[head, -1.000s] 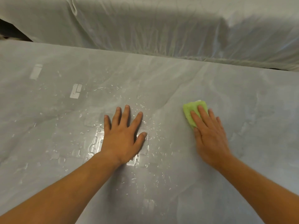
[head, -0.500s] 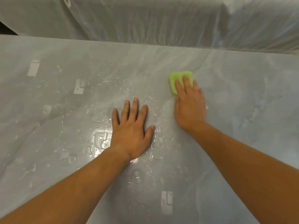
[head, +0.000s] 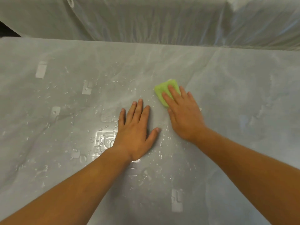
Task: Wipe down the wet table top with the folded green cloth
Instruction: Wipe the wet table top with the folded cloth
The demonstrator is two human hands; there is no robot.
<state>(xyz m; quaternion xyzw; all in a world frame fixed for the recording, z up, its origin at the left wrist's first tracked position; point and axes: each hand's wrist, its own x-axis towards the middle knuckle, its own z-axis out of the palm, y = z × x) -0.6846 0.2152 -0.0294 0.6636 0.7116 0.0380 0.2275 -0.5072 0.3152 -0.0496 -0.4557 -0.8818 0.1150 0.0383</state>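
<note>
- The folded green cloth (head: 164, 91) is lying flat on the grey counter (head: 243, 98), a little right of the middle, its far corner sticking out past my fingertips
- My right hand (head: 183, 114) is pressing down on the cloth with fingers laid out flat over it, not curled around it
- My left hand (head: 136, 132) is resting palm down on the counter just beside the right one, fingers spread wide, holding nothing
- Water droplets (head: 100, 140) are beading and pooling around my left hand and towards the left
- A pale plastic sheet (head: 146, 18) is hanging beyond the counter's far edge
</note>
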